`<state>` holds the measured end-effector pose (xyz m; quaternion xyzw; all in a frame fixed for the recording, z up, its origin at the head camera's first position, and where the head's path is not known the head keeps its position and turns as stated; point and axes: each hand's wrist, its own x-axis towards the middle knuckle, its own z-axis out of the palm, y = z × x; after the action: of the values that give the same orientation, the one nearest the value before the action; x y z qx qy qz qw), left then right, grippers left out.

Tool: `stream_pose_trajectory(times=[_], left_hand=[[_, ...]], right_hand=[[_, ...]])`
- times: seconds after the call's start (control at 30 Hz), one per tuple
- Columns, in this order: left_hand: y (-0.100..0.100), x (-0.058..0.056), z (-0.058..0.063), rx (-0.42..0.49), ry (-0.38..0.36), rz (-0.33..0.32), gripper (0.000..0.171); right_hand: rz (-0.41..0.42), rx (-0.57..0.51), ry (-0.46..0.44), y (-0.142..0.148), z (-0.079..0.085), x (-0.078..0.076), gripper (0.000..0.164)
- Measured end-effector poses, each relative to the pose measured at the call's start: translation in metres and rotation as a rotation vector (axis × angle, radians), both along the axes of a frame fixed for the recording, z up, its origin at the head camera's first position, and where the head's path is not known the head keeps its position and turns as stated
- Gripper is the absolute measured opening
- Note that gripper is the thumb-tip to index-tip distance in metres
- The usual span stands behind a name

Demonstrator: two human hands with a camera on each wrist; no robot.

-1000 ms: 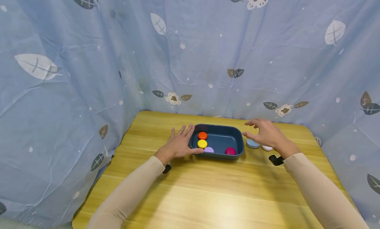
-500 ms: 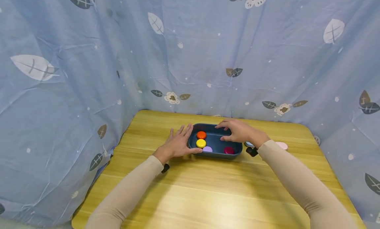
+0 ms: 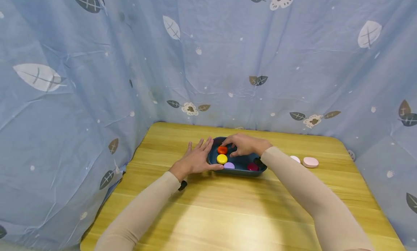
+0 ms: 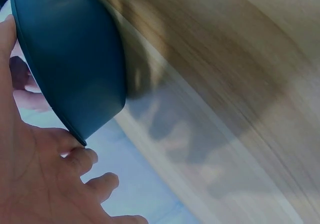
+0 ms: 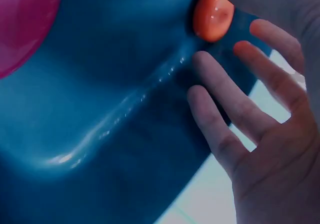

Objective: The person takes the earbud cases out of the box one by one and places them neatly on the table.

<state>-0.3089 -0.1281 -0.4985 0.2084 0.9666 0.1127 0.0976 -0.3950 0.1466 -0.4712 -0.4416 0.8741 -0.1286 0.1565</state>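
Observation:
A dark blue rectangular dish (image 3: 241,171) stands on the table, its rounded side filling part of the left wrist view. Inside, an orange round piece (image 3: 222,150), a yellow one (image 3: 222,159) and a lilac one (image 3: 229,165) sit at the left end. At the near right lies a crimson piece (image 3: 252,167). My left hand (image 3: 194,160) rests spread against the dish's left end, thumb along the near rim. Reaching over the dish, my right hand (image 3: 245,144) has its fingertips beside the orange piece (image 5: 213,17). Whether the thumb touches that piece cannot be told.
Right of the dish, a white round piece (image 3: 295,159) and a pale pink oval one (image 3: 310,162) lie on the wooden table (image 3: 208,215). My right forearm passes in front of that side. A blue leaf-patterned curtain (image 3: 228,63) hangs behind the table.
My right hand has moved left, from beside the light blue piece to the orange piece inside the dish. The light blue piece is now hidden by the arm. My left hand stays put.

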Motion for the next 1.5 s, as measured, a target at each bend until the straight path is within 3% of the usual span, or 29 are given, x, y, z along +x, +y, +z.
stream_pose_trajectory(times=[0.17, 0.3, 0.53, 0.73, 1.1, 1.5], left_hand=[[0.001, 0.001, -0.002, 0.013, -0.011, -0.008, 0.136], [0.003, 0.002, -0.003, 0.013, -0.013, -0.012, 0.135], [0.006, 0.004, -0.003, 0.005, -0.012, -0.009, 0.134], [0.007, 0.004, -0.002, 0.001, -0.011, -0.016, 0.134], [0.004, 0.0, -0.002, 0.008, -0.004, -0.014, 0.134], [-0.002, 0.0, -0.003, 0.01, 0.011, -0.008, 0.136]], right_hand=[[0.062, 0.043, 0.022, -0.008, -0.01, -0.001, 0.065], [0.052, 0.056, 0.023, -0.012, -0.016, -0.001, 0.065], [0.032, 0.062, 0.049, -0.012, -0.021, 0.0, 0.052], [0.032, 0.039, 0.016, -0.009, -0.024, -0.002, 0.043], [-0.014, -0.048, 0.014, 0.01, -0.001, 0.008, 0.044], [-0.066, -0.141, 0.049, 0.045, 0.017, 0.032, 0.044]])
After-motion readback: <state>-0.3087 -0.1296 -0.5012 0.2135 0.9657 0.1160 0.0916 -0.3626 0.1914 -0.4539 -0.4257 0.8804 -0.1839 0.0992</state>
